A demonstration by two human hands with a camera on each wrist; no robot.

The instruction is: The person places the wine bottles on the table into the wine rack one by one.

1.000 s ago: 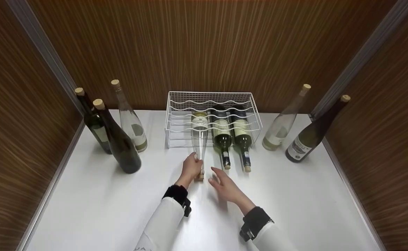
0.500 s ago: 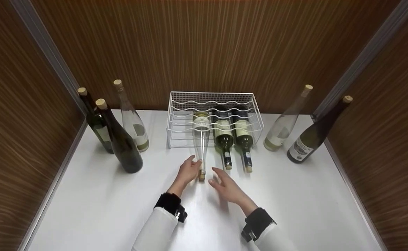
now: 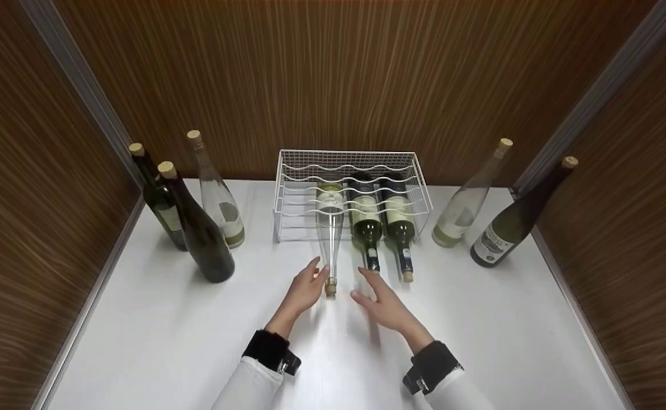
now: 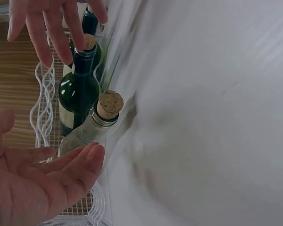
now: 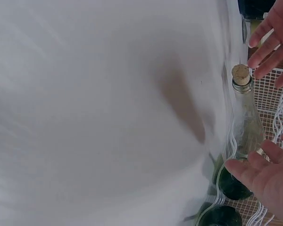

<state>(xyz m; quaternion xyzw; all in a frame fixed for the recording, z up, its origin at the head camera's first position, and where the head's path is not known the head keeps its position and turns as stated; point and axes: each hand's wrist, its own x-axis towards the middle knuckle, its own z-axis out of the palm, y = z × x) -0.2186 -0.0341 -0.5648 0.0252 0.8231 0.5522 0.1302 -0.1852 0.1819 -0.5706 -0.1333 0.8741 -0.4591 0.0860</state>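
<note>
A clear wine bottle (image 3: 331, 239) lies in the white wire wine rack (image 3: 279, 188), its corked neck toward me. Just left of that neck is my left hand (image 3: 305, 289), fingers loosely spread and holding nothing. My right hand (image 3: 389, 302) hovers to the right of it, thumb and fingers apart. Two dark green wine bottles (image 3: 366, 228) lie side by side in the rack, right of the clear one; my right fingertips overlap the nearer one's cork in the head view. In the left wrist view the clear bottle's cork (image 4: 110, 104) stands out beyond my left fingertips.
On the left, two dark wine bottles (image 3: 199, 239) and a clear one (image 3: 223, 210) stand upright. A clear bottle (image 3: 459, 210) and a dark labelled bottle (image 3: 504, 233) stand on the right. Wood-grain panels (image 3: 344, 74) enclose the white table (image 3: 156, 341) at the back and sides.
My left hand has let go of the clear bottle's neck and drawn back to the left and toward me. My right hand has shifted slightly right.
</note>
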